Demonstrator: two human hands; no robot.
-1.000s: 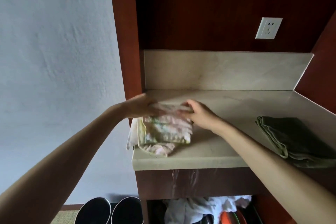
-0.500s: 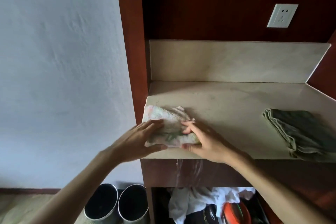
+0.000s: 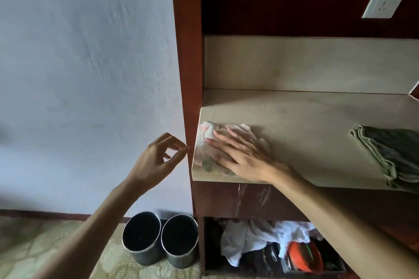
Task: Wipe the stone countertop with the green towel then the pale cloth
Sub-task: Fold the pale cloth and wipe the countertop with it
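Observation:
The pale patterned cloth (image 3: 207, 140) lies bunched at the front left corner of the beige stone countertop (image 3: 301, 124). My right hand (image 3: 238, 156) lies flat on top of it, fingers spread and pointing left, pressing it down. My left hand (image 3: 158, 158) hangs in the air left of the counter, off the cloth, fingers loosely curled with nothing in them. The folded green towel (image 3: 390, 156) rests at the right end of the countertop, apart from both hands.
A dark red wooden post (image 3: 186, 52) borders the counter on the left. A white socket (image 3: 385, 1) sits on the back panel. Two metal buckets (image 3: 158, 238) stand on the floor. The shelf below holds white fabric (image 3: 254, 238) and an orange item (image 3: 305, 256).
My left hand has let go of the pale cloth and moved off the counter to the left. My right hand went from gripping the cloth's edge to lying flat on it.

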